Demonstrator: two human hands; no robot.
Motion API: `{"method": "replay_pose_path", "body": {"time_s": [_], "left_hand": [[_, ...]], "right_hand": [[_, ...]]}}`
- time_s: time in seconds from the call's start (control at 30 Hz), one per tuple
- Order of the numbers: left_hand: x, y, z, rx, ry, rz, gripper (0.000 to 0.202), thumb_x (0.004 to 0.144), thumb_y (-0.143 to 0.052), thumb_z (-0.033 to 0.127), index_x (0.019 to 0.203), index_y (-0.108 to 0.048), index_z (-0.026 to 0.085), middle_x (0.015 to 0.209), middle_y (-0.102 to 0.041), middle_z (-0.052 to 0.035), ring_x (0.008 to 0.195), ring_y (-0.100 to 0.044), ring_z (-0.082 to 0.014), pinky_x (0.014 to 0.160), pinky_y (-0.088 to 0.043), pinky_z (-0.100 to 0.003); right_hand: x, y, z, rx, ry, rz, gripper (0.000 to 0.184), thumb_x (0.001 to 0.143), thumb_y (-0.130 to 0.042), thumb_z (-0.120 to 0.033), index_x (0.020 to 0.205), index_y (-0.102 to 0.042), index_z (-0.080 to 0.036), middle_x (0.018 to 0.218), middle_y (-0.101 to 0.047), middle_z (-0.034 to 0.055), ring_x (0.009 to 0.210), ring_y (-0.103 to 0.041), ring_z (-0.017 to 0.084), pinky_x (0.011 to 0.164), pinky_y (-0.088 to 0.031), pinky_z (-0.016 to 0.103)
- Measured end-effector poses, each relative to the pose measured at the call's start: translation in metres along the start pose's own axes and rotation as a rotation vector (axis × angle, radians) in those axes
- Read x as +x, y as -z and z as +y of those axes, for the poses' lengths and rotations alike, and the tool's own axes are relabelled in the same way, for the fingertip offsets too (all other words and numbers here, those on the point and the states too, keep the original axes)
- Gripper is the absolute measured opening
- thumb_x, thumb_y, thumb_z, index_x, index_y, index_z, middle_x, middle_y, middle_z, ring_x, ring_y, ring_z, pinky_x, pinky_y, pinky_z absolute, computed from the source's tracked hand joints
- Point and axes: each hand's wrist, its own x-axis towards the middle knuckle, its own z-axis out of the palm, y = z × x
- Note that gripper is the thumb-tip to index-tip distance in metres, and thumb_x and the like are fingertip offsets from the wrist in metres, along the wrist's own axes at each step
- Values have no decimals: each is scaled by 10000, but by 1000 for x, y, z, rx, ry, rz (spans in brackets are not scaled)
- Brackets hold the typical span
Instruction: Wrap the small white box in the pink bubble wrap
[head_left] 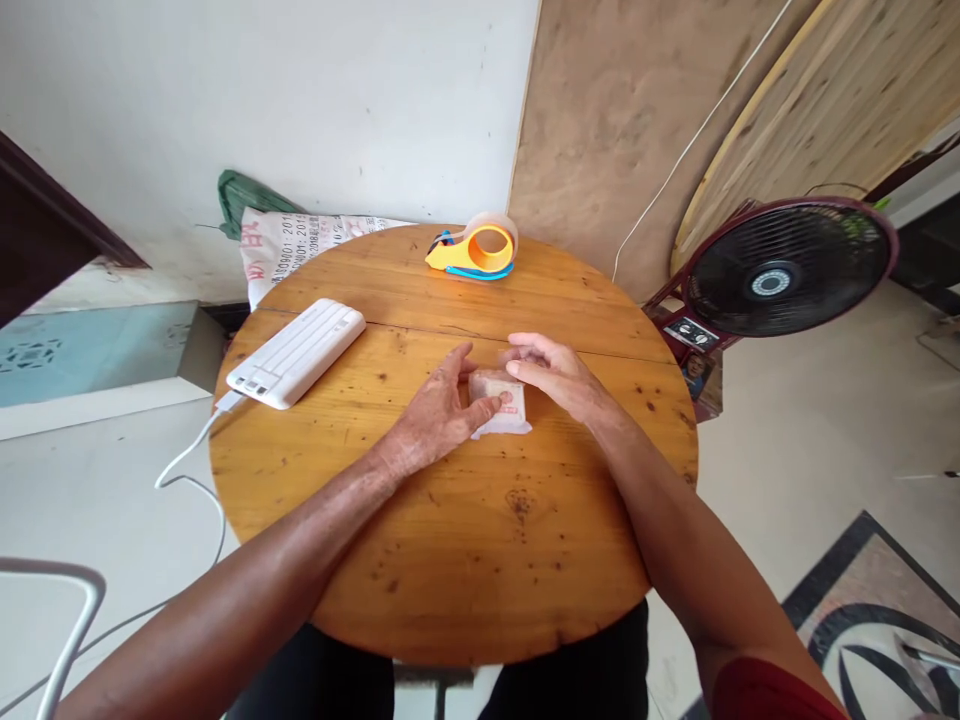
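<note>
A small pale packet (504, 408) with red print lies near the middle of a round wooden table (465, 540). My left hand (442, 405) rests on the table at its left side, fingers stretched, thumb pressing on the packet's front. My right hand (555, 375) comes in from the right, fingers curled and pinching the packet's far right edge. Part of the packet is hidden under both hands.
A white power bank (298, 351) with a white cable (187, 460) lies on the table's left. A yellow and blue tape dispenser (474, 250) stands at the far edge. A dark fan (780, 270) stands to the right, a printed sack (300, 240) behind the table.
</note>
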Motion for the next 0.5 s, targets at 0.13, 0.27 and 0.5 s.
{"method": "replay_pose_path", "body": {"time_s": [0.13, 0.27, 0.5], "left_hand": [[0, -1, 3, -30, -39, -36, 949, 801, -691, 406, 1548, -167, 144, 1444, -486, -184, 1203, -576, -276, 961, -509, -405], [-1, 2, 4, -71, 6, -54, 958, 782, -710, 363, 1552, -171, 178, 1427, -502, -175, 1043, -628, -230, 794, -550, -343], [-4, 2, 4, -139, 8, -47, 981, 714, -760, 292, 1537, -235, 186, 1425, -492, -174, 1003, -620, -206, 750, -545, -317]], "right_hand": [[3, -18, 2, 44, 74, 71, 353, 759, -726, -337, 1083, -675, -207, 905, -723, 20, 816, -664, 174, 825, -523, 367], [0, -31, 2, 29, 117, 144, 198, 751, -687, -305, 923, -697, -206, 833, -717, 4, 756, -653, 162, 736, -526, 328], [-8, -39, -2, 20, 169, 155, 111, 765, -660, -274, 847, -707, -216, 812, -726, 1, 733, -661, 160, 698, -528, 313]]}}
